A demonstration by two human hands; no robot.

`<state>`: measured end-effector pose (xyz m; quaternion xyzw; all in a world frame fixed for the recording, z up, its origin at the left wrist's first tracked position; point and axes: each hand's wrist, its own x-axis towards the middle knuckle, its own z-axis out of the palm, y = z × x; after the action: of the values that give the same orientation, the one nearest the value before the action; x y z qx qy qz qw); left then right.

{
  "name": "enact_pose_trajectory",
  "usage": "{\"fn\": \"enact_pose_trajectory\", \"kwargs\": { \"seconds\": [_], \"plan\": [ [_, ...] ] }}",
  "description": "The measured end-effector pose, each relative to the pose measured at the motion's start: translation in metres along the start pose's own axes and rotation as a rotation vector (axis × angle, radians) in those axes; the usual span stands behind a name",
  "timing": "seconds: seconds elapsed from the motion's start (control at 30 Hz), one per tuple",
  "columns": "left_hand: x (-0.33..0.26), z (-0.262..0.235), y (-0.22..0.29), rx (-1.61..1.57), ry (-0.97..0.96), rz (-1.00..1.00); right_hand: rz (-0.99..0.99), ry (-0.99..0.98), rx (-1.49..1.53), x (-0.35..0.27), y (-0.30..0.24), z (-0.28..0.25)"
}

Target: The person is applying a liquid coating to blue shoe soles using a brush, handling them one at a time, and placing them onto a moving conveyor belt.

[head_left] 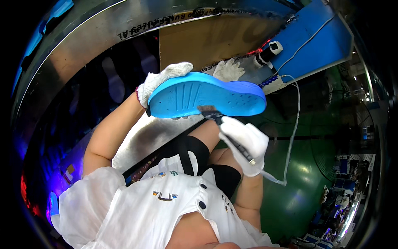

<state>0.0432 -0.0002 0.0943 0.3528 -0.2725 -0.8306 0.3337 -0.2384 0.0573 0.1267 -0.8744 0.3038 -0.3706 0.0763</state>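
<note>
A bright blue shoe sole point(199, 97), shading to violet at its right end, is held up on its side with the grooved and dotted face toward me. Around its left end is my left hand point(163, 79) in a white knit glove, closed on the sole, with fingertips just showing below the lower edge. My right hand point(248, 143), in a white glove, grips a black-handled brush point(215, 117) with a thin clear hose point(295, 128) on its rear end. The brush's dark bristles overlap the sole's lower edge; whether they touch it I cannot tell.
Beyond the sole lie a spare white glove point(229, 70), a cardboard sheet point(195, 43) and a white-and-black cylindrical device point(269, 54). A blue panel point(315, 37) stands at the far right. Several soles rest on a dark rack point(112, 79) at left, behind a curved metal rim point(78, 43).
</note>
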Motion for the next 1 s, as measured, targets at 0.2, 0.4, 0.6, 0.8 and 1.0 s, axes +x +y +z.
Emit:
{"fn": "enact_pose_trajectory", "kwargs": {
  "seconds": [0.2, 0.4, 0.6, 0.8, 1.0],
  "plan": [
    [-0.001, -0.002, 0.002, -0.006, 0.072, 0.078, -0.009, 0.080, 0.039, -0.003, 0.006, -0.005],
    [-0.002, -0.020, 0.001, -0.096, -0.130, 0.082, 0.051, 0.084, 0.072, 0.003, 0.001, -0.013],
    [-0.044, 0.010, 0.011, -0.212, -0.441, 0.496, -0.080, 0.041, 0.385, -0.009, 0.003, -0.012],
    [-0.092, 0.044, 0.084, -0.511, -0.595, 0.841, 0.201, 0.185, 0.661, -0.020, 0.003, 0.014],
    [-0.111, 0.046, 0.091, 0.472, 0.215, 0.885, 0.183, 0.127, 0.612, -0.023, 0.009, 0.025]
  ]
}}
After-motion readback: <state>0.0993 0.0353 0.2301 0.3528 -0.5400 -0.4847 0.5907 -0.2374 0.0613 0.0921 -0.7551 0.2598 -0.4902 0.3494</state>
